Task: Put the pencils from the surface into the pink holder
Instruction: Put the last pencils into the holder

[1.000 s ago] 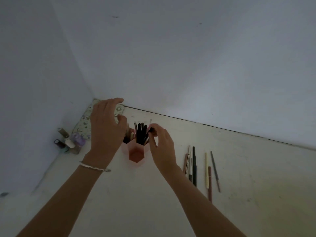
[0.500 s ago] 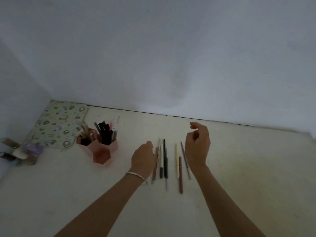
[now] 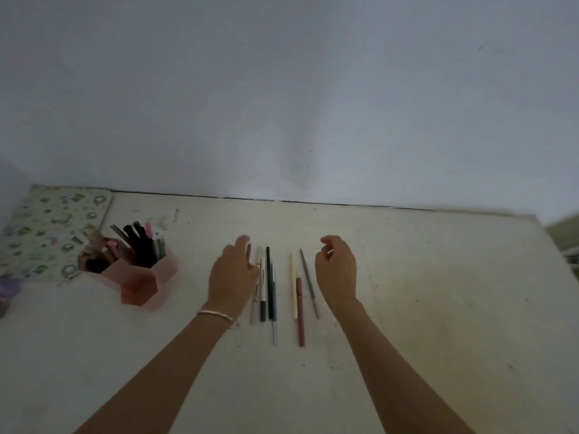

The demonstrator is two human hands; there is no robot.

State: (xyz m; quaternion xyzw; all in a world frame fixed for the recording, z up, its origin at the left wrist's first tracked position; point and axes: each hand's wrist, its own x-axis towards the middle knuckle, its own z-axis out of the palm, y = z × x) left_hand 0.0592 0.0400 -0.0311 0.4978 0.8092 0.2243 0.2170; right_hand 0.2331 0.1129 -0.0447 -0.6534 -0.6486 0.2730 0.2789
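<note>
Seven or so slim pencils (image 3: 283,291), pale, black, brown and grey, are laid parallel mid-counter (image 3: 438,292). The pink holder (image 3: 141,277), already stocked, is set toward the left edge. The left hand (image 3: 233,277) is lowered, fingers loosely spread, apparently touching the leftmost pencil. The right hand (image 3: 336,270) is held beside the grey pencil, curled, empty.
</note>
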